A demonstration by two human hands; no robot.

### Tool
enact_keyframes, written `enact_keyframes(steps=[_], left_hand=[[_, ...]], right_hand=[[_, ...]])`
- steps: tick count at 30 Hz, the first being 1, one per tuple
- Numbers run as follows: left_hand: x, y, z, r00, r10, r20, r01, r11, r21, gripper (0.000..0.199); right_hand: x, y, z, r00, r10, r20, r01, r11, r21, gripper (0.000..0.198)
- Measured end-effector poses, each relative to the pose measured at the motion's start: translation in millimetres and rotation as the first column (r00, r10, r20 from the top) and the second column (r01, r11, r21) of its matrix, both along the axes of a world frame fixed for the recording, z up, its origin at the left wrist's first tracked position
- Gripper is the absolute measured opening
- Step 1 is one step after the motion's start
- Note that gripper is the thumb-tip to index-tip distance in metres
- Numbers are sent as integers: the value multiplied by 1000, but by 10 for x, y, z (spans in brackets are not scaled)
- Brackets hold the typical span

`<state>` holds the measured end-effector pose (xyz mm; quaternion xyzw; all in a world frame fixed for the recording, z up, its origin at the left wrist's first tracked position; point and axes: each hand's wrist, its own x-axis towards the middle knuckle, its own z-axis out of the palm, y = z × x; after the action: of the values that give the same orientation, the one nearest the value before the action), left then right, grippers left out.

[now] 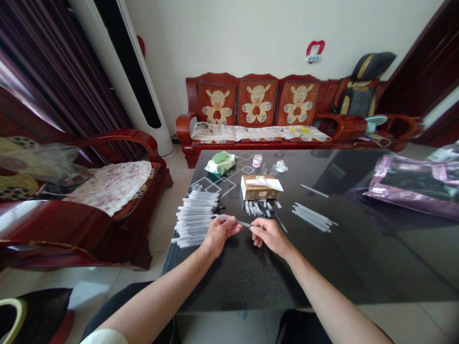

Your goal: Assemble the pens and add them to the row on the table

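Note:
A slim pen (244, 223) spans the gap between my hands over the near part of the dark table. My left hand (218, 235) is closed around its left part. The fingertips of my right hand (268, 234) pinch its right end. Just left of my left hand lies a thick pile of whitish pens (195, 215), side by side, with dark ends towards the right. Beyond my right hand are several short clear caps (254, 208) and dark thin pieces. To the right rests a small group of translucent pen tubes (311, 217).
A tissue box (260, 191) stands behind the caps. Farther back are a green wipes pack (220, 164), a small pink-white cup (257, 160) and crumpled tissue (281, 166). One loose tube (314, 190) lies right of the box. A purple-edged plastic bag (412, 191) covers the table's right side.

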<state>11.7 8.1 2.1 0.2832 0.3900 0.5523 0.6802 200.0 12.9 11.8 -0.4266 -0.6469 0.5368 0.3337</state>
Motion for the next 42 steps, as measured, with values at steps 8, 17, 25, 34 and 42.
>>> enact_keyframes(steps=[8,17,25,34,42], left_hand=[[-5,6,-43,1000,-12,8,12,1000,-25,17],[-8,-4,10,1000,0,27,1,998,-64,17],[-6,2,-21,1000,25,-4,-26,995,-92,23],[1,-7,-33,1000,13,-18,-15,997,-78,18],[4,-22,-5,1000,5,-20,-6,998,-69,18]], right_hand=[[-31,-33,-54,1000,8,-5,-8,997,-80,39],[-40,-30,-11,990,12,-143,-44,974,-223,49],[-20,-27,13,998,6,62,-9,998,58,32],[-34,-40,-51,998,20,58,-20,1000,-2,36],[-34,-51,-69,1000,21,2,-20,995,-100,38]])
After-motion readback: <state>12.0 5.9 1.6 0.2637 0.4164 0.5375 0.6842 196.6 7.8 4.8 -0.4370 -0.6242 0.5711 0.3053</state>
